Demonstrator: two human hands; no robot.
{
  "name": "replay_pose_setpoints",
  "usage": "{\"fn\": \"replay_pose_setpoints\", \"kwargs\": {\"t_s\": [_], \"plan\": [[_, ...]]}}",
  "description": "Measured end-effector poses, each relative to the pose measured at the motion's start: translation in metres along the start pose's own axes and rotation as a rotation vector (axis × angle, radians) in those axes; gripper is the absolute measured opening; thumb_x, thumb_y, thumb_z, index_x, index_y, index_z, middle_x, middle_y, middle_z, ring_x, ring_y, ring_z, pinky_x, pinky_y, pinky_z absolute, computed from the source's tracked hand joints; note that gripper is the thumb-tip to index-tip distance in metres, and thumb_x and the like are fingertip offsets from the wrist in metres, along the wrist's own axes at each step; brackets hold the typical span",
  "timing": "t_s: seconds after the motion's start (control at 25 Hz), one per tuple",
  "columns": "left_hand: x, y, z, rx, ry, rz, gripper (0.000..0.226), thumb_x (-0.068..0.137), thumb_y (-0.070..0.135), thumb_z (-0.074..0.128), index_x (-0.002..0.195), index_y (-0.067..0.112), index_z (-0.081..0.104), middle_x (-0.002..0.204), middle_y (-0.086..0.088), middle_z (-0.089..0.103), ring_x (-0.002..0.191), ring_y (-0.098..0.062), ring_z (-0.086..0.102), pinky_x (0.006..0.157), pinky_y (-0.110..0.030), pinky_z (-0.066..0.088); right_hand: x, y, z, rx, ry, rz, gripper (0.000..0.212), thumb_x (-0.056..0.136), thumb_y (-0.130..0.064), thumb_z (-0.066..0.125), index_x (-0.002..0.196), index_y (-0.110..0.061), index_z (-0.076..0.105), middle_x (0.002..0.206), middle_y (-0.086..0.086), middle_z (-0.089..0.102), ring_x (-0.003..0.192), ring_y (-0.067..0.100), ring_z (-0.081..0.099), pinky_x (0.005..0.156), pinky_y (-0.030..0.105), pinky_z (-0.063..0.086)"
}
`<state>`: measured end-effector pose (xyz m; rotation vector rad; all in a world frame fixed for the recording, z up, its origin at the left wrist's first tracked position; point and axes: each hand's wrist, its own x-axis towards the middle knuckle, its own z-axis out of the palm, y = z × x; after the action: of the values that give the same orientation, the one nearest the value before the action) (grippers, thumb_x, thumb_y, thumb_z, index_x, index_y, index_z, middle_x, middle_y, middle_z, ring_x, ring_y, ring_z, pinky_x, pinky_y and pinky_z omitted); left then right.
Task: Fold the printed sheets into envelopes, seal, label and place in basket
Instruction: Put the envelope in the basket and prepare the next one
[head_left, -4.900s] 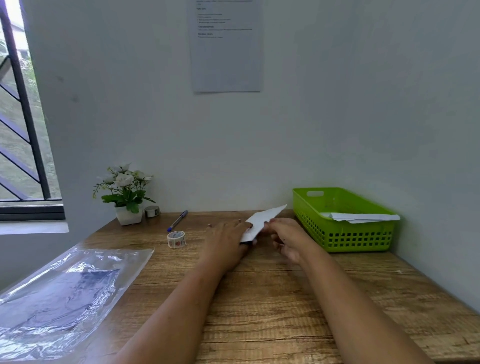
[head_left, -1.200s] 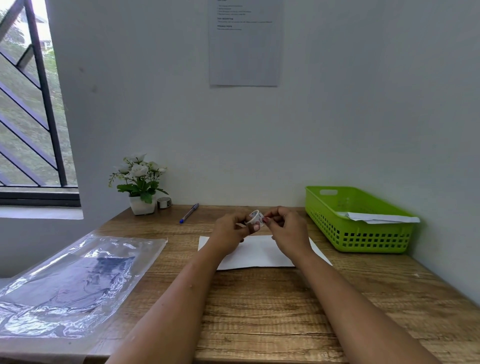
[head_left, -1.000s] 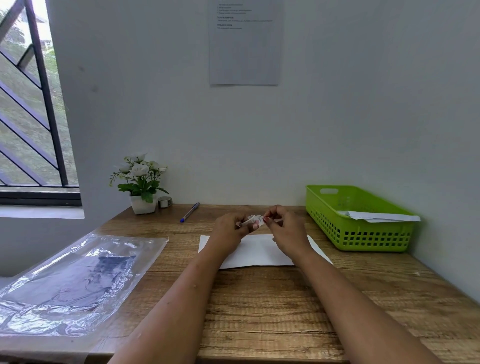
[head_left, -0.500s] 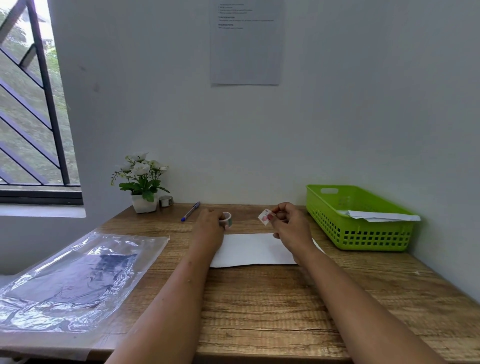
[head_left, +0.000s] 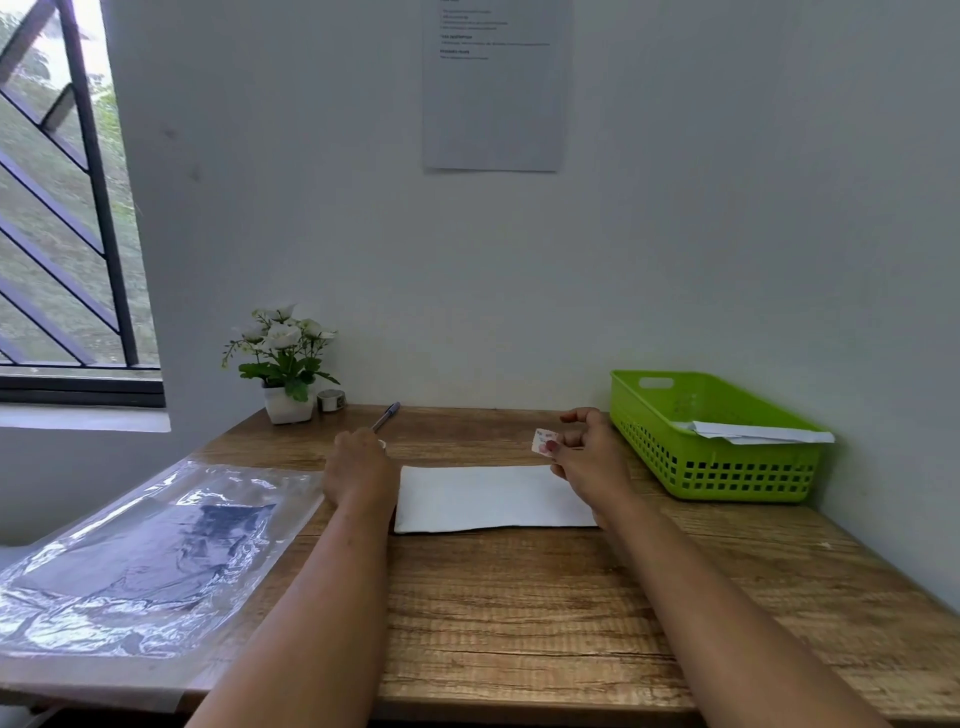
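A white folded sheet (head_left: 493, 499) lies flat on the wooden desk (head_left: 519, 613) between my hands. My right hand (head_left: 587, 452) pinches a small torn piece of patterned tape (head_left: 543, 441) just above the sheet's right end. My left hand (head_left: 358, 465) rests on the desk left of the sheet, fingers curled over the tape roll (head_left: 382, 443), of which only a sliver shows. The green basket (head_left: 727, 467) stands at the right with white folded paper (head_left: 753, 431) inside.
A blue pen (head_left: 387, 414) lies behind my left hand. A potted white flower (head_left: 283, 364) and a second small tape roll (head_left: 331, 400) stand at the back left. A clear plastic sleeve holding dark paper (head_left: 150, 551) covers the desk's left side.
The sheet has been laid flat. Both hands picked up the tape roll and tore off a piece; my left hand carried the roll down to the left, my right hand kept the piece.
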<state>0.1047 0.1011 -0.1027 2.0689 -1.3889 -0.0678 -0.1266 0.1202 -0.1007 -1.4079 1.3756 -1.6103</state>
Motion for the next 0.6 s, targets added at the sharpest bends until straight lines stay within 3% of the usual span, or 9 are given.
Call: {"fn": "replay_pose_setpoints", "kwargs": {"t_s": [0.08, 0.2, 0.4, 0.48, 0.6], "plan": [[0.001, 0.001, 0.001, -0.076, -0.001, -0.004, 0.026, 0.090, 0.010, 0.054, 0.115, 0.007, 0.047, 0.114, -0.016, 0.055, 0.103, -0.031, 0.056, 0.069, -0.036, 0.041, 0.001, 0.001, -0.002, -0.034, 0.031, 0.008, 0.035, 0.083, 0.006, 0.061, 0.102, -0.022, 0.050, 0.077, 0.002, 0.063, 0.083, 0.019, 0.060, 0.075, 0.041, 0.053], [0.000, 0.003, 0.002, -0.139, 0.003, 0.014, 0.027, 0.088, 0.004, 0.053, 0.113, 0.007, 0.043, 0.110, -0.017, 0.057, 0.101, -0.032, 0.056, 0.068, -0.035, 0.042, 0.005, 0.003, -0.007, -0.068, 0.072, 0.015, 0.036, 0.082, 0.008, 0.062, 0.104, -0.018, 0.051, 0.074, 0.003, 0.061, 0.083, 0.020, 0.058, 0.082, 0.044, 0.051], [0.001, 0.012, -0.008, -0.182, -0.015, 0.040, 0.025, 0.091, 0.004, 0.042, 0.115, 0.007, 0.048, 0.110, -0.015, 0.059, 0.092, -0.027, 0.054, 0.068, -0.034, 0.041, 0.011, 0.006, -0.022, -0.186, 0.187, 0.045, 0.036, 0.082, 0.003, 0.064, 0.112, -0.013, 0.054, 0.078, 0.000, 0.060, 0.080, 0.016, 0.055, 0.067, 0.025, 0.039], [-0.011, 0.029, -0.009, -0.155, 0.025, 0.207, 0.023, 0.092, 0.008, 0.042, 0.114, 0.013, 0.050, 0.108, -0.009, 0.061, 0.091, -0.023, 0.056, 0.068, -0.033, 0.043, 0.013, 0.006, -0.028, -0.250, 0.217, 0.060, 0.036, 0.082, 0.003, 0.064, 0.114, -0.011, 0.053, 0.082, 0.002, 0.061, 0.081, 0.019, 0.056, 0.062, 0.025, 0.040], [-0.047, 0.067, 0.006, -0.182, -0.109, 0.618, 0.026, 0.093, 0.021, 0.048, 0.118, 0.023, 0.053, 0.118, -0.001, 0.060, 0.105, -0.019, 0.055, 0.084, -0.034, 0.047, 0.020, 0.007, -0.040, -0.371, 0.270, 0.097, 0.035, 0.082, 0.004, 0.061, 0.114, -0.009, 0.054, 0.102, 0.014, 0.066, 0.094, 0.029, 0.061, 0.072, 0.029, 0.046]]}}
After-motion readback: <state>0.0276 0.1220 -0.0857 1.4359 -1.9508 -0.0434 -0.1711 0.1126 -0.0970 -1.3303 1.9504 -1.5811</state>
